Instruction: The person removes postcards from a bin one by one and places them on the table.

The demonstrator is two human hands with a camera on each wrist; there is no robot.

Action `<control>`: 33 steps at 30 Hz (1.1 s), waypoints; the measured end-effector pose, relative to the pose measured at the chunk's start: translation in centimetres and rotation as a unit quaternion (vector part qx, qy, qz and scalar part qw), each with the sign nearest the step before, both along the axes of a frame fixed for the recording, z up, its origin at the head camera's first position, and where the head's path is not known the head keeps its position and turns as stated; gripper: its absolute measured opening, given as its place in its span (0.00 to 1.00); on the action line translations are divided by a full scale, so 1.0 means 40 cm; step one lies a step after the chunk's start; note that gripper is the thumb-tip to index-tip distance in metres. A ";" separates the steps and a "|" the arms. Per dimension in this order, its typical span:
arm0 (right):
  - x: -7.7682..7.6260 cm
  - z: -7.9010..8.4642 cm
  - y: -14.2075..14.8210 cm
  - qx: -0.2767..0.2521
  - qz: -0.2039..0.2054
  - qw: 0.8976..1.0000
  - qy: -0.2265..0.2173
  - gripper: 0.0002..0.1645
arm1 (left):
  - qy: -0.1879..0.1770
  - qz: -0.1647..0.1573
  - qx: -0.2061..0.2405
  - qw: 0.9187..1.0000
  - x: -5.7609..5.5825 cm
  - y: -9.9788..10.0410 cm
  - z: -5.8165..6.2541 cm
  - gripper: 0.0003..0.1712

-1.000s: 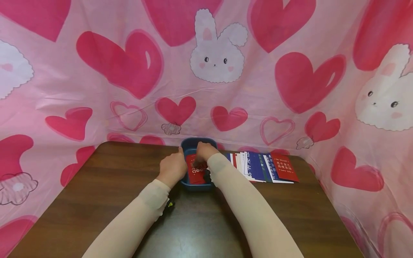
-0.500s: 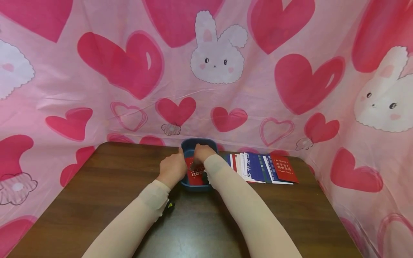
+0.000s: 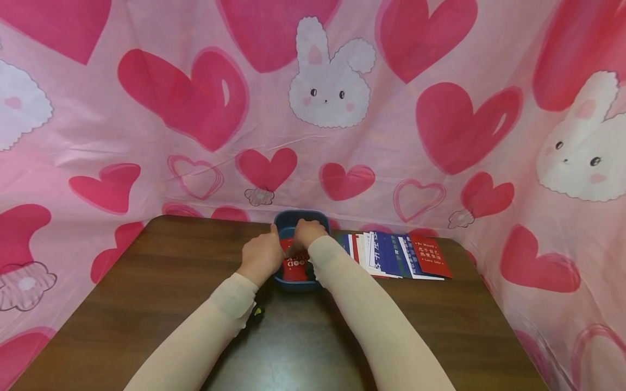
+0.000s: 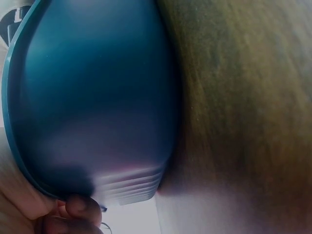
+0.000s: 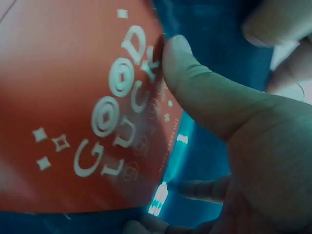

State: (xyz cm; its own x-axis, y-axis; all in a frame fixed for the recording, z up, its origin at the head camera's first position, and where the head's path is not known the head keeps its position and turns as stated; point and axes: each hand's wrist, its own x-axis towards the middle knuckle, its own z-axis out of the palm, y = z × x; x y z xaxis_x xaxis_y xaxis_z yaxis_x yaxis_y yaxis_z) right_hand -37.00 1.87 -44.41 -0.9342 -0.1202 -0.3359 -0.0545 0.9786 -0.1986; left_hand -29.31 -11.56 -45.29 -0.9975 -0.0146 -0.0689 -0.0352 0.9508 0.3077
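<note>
A blue plastic basin stands at the far middle of the table. My left hand holds its left side, and in the left wrist view curled fingertips show at the rim. Inside lies a red card printed GOOD LUCK in white. My right hand reaches into the basin from the right. In the right wrist view the thumb presses on the printed face at the card's edge, with fingers below and past that edge, so the card is pinched.
Right of the basin, a fanned row of cards in blue, white and green lies on the brown table. A red card with white lettering tops its right end. A pink heart-and-rabbit cloth hangs behind and at the sides.
The right hand has drawn back slightly toward me, and the red card in the basin has shifted a little to the left. The left hand keeps its place at the rim.
</note>
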 end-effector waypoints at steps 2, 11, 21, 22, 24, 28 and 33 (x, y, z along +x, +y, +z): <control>-0.004 -0.008 -0.003 -0.003 0.003 1.000 -0.002 0.72 | 0.002 0.000 -0.001 1.000 0.000 0.001 0.000 0.47; 0.011 0.010 0.013 -0.053 0.014 0.998 -0.026 0.69 | 0.006 0.002 -0.008 1.000 -0.003 0.003 -0.002 0.49; -0.002 0.007 0.006 -0.030 0.031 0.999 -0.033 0.64 | 0.006 -0.001 -0.008 1.000 0.001 0.006 -0.002 0.47; -0.002 0.009 0.003 -0.026 0.028 0.999 -0.036 0.65 | 0.006 -0.002 -0.008 1.000 0.000 0.006 -0.003 0.47; -0.007 0.010 0.002 -0.027 0.025 0.999 -0.040 0.65 | 0.005 -0.001 -0.007 1.000 -0.001 0.005 -0.003 0.46; -0.012 0.019 0.020 -0.049 0.021 0.998 -0.019 0.62 | 0.005 0.002 -0.006 1.000 -0.004 0.005 -0.004 0.44; -0.112 -0.040 0.064 -0.094 0.031 0.994 0.037 0.54 | 0.010 0.006 -0.011 1.000 -0.005 0.005 -0.005 0.42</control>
State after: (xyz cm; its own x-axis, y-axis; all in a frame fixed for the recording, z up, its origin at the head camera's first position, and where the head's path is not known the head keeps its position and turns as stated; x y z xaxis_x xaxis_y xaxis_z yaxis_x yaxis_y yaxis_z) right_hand -41.47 4.42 -45.99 -0.9444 -0.2328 -0.2324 -0.1349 0.9185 -0.3717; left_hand -29.49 -11.36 -45.50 -0.9985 -0.0276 -0.0482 -0.0403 0.9571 0.2871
